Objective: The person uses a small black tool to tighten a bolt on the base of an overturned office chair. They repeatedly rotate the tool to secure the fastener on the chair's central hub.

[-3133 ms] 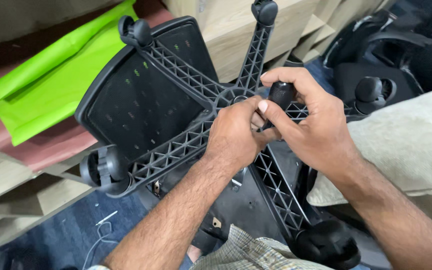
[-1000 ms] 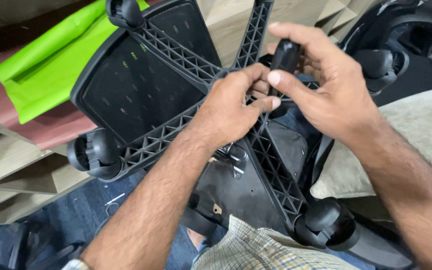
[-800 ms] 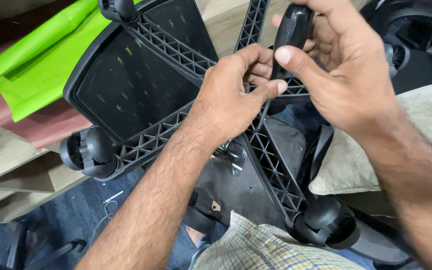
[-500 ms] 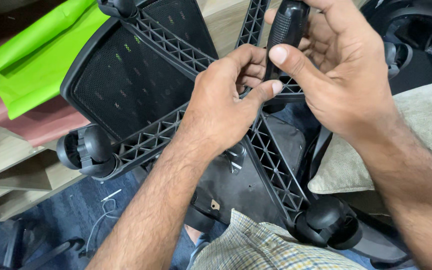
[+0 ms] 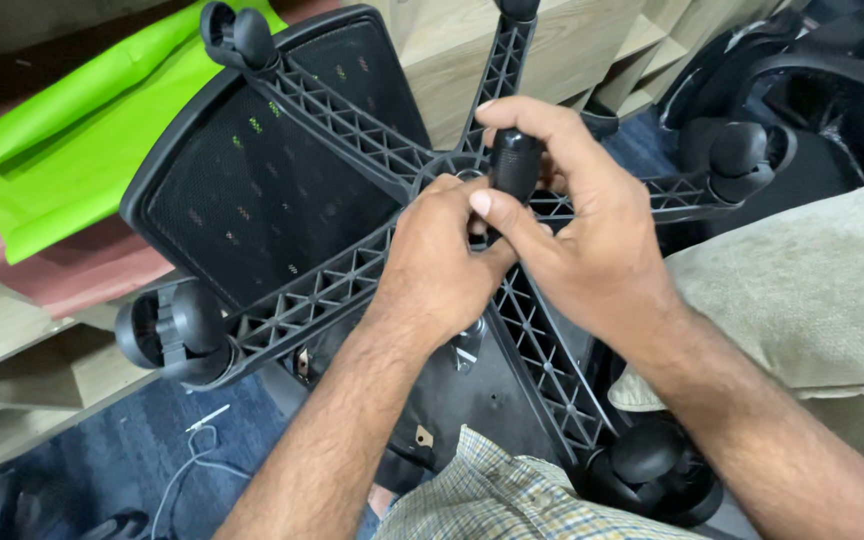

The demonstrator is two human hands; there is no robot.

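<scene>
A black five-arm chair base [image 5: 352, 120] with caster wheels lies upside down over a black mesh seat [image 5: 252, 200]. My right hand [image 5: 577, 240] grips a black cylinder [image 5: 515, 165] that stands at the hub of the base. My left hand [image 5: 442, 265] is closed around the hub just below the cylinder, its fingers touching the right thumb. One caster [image 5: 167, 330] is at the left, another caster [image 5: 652, 465] sits near my right forearm.
A bright green sheet [image 5: 82, 120] lies at the upper left over a reddish surface. Light wooden panels [image 5: 12, 390] run along the left. Beige cushion [image 5: 812, 290] at the right. More black chair parts [image 5: 812, 80] are at the upper right. A thin white cable [image 5: 197, 440] lies on the blue carpet.
The black cylinder in my right hand has come down from above the base onto the hub. Both hands have drawn together at the centre.
</scene>
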